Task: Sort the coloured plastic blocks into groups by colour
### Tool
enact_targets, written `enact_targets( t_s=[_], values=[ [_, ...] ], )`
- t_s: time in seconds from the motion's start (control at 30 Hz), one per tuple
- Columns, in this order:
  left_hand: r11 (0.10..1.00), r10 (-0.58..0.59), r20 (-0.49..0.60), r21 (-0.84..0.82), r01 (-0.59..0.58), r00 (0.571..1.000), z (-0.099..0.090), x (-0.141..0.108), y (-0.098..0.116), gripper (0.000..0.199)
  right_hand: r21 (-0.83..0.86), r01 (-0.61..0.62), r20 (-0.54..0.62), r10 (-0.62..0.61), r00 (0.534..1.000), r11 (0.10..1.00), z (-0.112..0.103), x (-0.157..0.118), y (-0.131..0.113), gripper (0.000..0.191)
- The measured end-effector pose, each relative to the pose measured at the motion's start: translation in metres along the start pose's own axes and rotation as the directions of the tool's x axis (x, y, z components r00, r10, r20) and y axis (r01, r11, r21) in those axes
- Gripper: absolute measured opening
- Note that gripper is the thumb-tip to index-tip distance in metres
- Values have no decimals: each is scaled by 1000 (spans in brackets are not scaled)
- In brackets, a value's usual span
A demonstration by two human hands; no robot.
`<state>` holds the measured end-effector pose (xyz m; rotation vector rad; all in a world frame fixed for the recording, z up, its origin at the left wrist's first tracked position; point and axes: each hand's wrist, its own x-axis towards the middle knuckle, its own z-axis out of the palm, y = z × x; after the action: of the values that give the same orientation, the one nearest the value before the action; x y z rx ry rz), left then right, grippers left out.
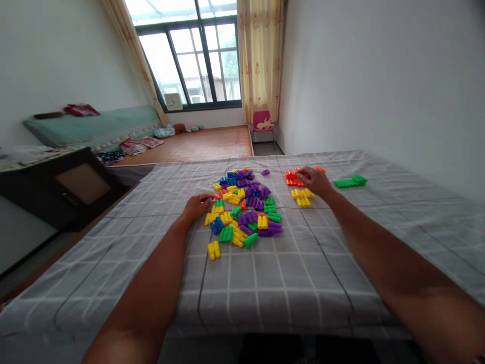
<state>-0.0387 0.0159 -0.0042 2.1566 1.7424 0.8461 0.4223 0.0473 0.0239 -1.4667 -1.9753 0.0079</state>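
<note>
A mixed pile of plastic toy blocks (248, 202) in purple, yellow, green, blue and orange lies on the table's middle. At the pile's left edge, my left hand (197, 207) has its fingers pinched together at a small orange block (217, 196). On the right, my right hand (315, 181) reaches over a group of orange blocks (291, 178), its fingers closed at one of them; the palm partly hides the group. Just in front of that hand sits a cluster of yellow blocks (303, 197). Farther right lie joined green blocks (350, 182).
A grey checked cloth (261, 283) covers the table. One yellow block (213, 250) lies nearest me, and a lone purple block (265, 172) lies behind the pile. Beyond are a low bed (212, 141), a pink chair (261, 121) and a dark cabinet (56, 187) at left.
</note>
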Motion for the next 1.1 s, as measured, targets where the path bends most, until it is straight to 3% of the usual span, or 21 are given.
enact_targets(
  t_s=[0.07, 0.17, 0.27, 0.33, 0.4, 0.5, 0.6, 0.7, 0.77, 0.87, 0.97, 1.1],
  values=[
    [1000, 15, -1, -11, -15, 1000, 1, 0, -2, 35, 172, 159, 192, -191, 963, 972, 4, -5, -42, 32],
    [999, 32, 5, -13, -32, 999, 1, 0, -4, 35, 323, 325, 413, -441, 797, 889, 9, -19, -95, 29],
    [1000, 30, 15, -8, -30, 999, 0, -1, -4, 35, 366, 395, 535, -537, 652, 843, 11, -30, -121, 28],
    [999, 35, 21, -6, -35, 999, 0, -1, -4, 35, 333, 422, 577, -536, 616, 843, 13, -34, -126, 28],
    [999, 41, 25, -7, -41, 999, 1, 0, -4, 35, 276, 434, 594, -507, 625, 858, 16, -35, -126, 29],
    [999, 39, 26, -5, -39, 999, 0, 1, -4, 35, 255, 375, 586, -451, 673, 891, 22, -35, -124, 28],
    [999, 36, 23, 9, -36, 999, -2, 1, -2, 35, 392, 207, 552, -410, 727, 896, 26, -34, -122, 26],
    [1000, 22, 24, -2, -22, 999, -4, 0, 1, 35, 563, 19, 478, -344, 808, 826, 28, -27, -112, 30],
    [1000, 14, 27, -15, -13, 1000, -5, -1, 3, 35, 626, -84, 402, -228, 887, 775, 25, -17, -95, 35],
    [1000, 11, 32, -10, -11, 999, -6, -1, 2, 38, 615, -182, 207, 65, 976, 767, 18, -2, -53, 36],
    [1000, 11, 34, 3, -11, 999, -5, 0, 0, 39, 499, -280, -29, 339, 940, 820, 13, 5, 1, 34],
    [999, 27, 34, 25, -28, 999, -4, 2, -4, 39, 338, -368, -160, 438, 885, 866, 17, 6, 49, 26]
  ],
)
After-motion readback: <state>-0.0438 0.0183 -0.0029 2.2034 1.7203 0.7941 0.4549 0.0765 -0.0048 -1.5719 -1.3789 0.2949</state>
